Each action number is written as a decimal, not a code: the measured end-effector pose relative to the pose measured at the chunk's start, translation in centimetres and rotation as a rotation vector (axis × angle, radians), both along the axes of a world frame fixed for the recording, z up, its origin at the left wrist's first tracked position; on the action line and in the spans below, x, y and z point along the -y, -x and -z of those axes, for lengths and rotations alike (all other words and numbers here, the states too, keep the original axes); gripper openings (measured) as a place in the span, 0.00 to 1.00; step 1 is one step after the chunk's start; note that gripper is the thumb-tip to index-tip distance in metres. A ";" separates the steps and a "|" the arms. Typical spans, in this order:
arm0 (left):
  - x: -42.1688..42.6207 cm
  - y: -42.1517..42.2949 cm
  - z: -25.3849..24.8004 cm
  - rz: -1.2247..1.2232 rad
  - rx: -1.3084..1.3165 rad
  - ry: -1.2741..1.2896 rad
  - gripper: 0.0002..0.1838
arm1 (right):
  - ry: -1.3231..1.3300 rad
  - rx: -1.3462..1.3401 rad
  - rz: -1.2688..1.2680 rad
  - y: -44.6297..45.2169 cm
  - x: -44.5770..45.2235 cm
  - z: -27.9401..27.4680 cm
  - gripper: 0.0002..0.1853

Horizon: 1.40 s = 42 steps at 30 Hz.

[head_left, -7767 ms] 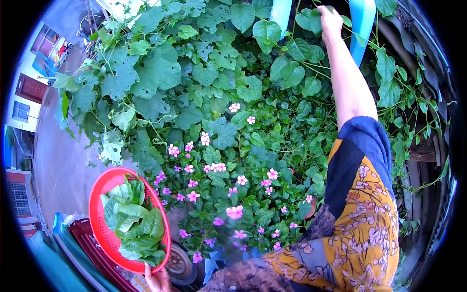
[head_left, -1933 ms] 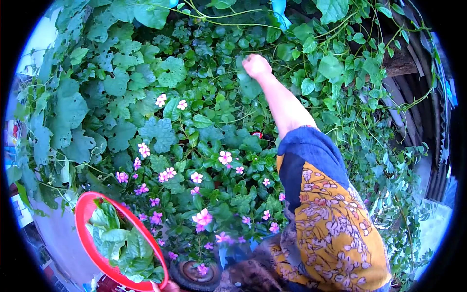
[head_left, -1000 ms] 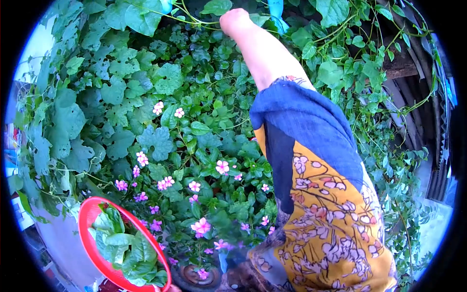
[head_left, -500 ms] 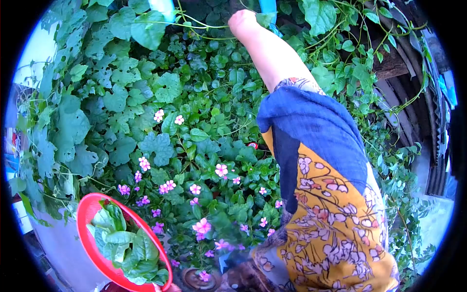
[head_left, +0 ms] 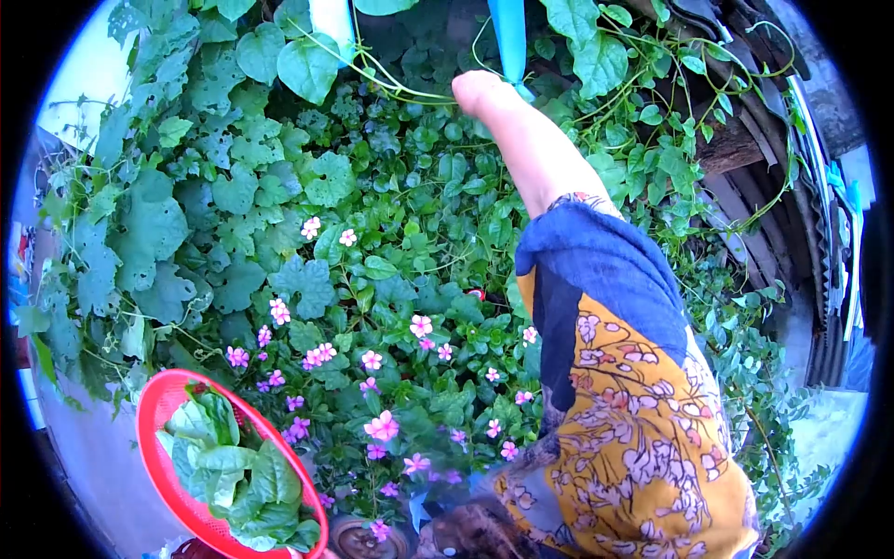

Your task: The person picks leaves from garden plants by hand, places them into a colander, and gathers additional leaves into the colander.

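My right arm stretches to the top of the view, and my right hand [head_left: 480,90] is curled closed at a thin green vine stem [head_left: 410,91]. The stem runs into the hand from the left; its fingertips are hidden. At the lower left, a red plastic basket [head_left: 154,410] with perforated sides tilts toward the camera. Loose green leaves [head_left: 244,470] are piled inside it. Only a sliver of my left hand [head_left: 326,554] shows at the bottom edge, against the basket's rim.
Pink flowers [head_left: 382,426] rise among dense foliage in the middle. Large hole-riddled leaves [head_left: 154,224] cover the left. A blue strip [head_left: 510,42] hangs beside my right hand. Stacked dark curved sheets [head_left: 745,224] stand at the right. A round pot [head_left: 358,538] sits at the bottom.
The view has shifted upward, so the right hand and hanging strips appear lower. The right hand stays closed at the vine stem. The basket has moved slightly left in view.
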<state>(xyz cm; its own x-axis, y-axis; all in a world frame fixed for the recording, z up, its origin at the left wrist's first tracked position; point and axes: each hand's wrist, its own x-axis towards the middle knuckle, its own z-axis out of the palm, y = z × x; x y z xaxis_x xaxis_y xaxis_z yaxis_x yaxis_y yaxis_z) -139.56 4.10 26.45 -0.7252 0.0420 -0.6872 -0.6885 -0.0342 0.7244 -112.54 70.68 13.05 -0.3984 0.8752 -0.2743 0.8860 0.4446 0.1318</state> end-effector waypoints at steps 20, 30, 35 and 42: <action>0.2 -1.9 -1.7 0.148 0.064 -0.130 0.13 | -0.140 -0.589 0.478 -2.7 4.1 -1.3 0.11; -1.0 -2.1 -2.2 0.219 0.062 -0.240 0.16 | -0.100 -0.747 0.608 -5.5 4.1 -0.7 0.10; -2.4 -1.8 -1.7 0.193 0.062 -0.201 0.19 | -0.130 -0.585 0.567 -7.6 5.7 1.2 0.14; -2.1 -1.1 -1.5 0.269 0.084 -0.291 0.20 | -0.368 -0.892 0.825 -17.3 7.4 2.0 0.12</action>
